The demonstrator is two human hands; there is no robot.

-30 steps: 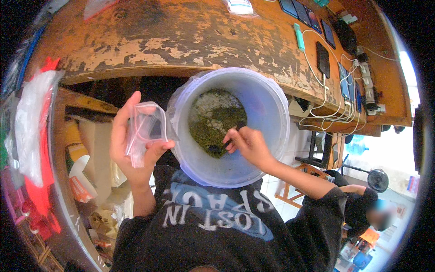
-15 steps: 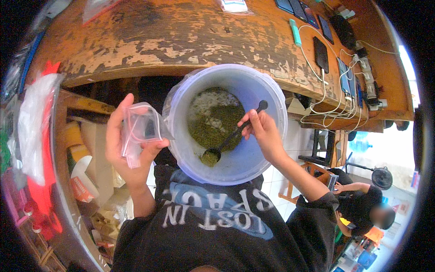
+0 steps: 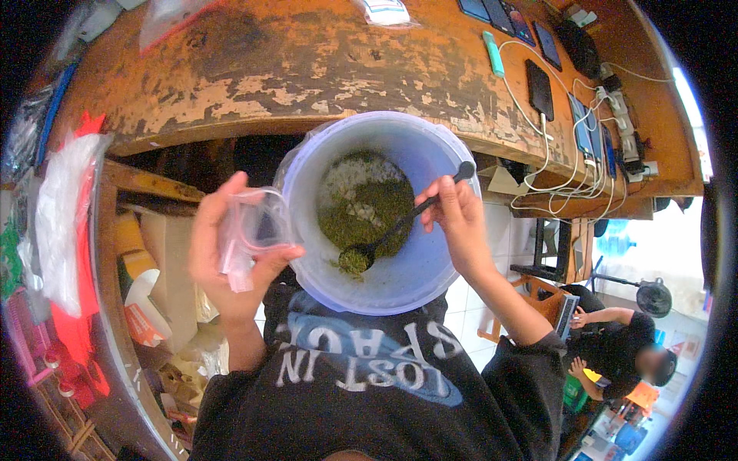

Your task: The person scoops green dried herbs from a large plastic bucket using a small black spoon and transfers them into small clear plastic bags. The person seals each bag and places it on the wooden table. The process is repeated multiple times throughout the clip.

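A pale plastic bucket (image 3: pixel 453 253) stands in front of me, with green-brown dried, crumbled herb (image 3: pixel 365 207) and a greyish-white patch at its bottom. My right hand (image 3: pixel 460 227) grips a black measuring spoon (image 3: pixel 407 219) by its handle. The spoon's bowl is heaped with the herb and sits low over the near left part of the bucket. My left hand (image 3: pixel 231 253) holds a small clear zip bag (image 3: pixel 265 223) at the bucket's left rim, its mouth spread apart. The bag looks empty.
Beyond the bucket is a worn wooden table (image 3: pixel 307 69) with several phones (image 3: pixel 540 88) and tangled white cables at the right. Plastic bags (image 3: pixel 65 223) hang at the left, above cardboard boxes (image 3: pixel 173 269). Another person (image 3: pixel 615 338) sits at far right.
The bag in my left hand has shifted slightly right, closer to the bucket. My right hand has moved a little to the right; the spoon's bowl, still loaded, stays low in the bucket.
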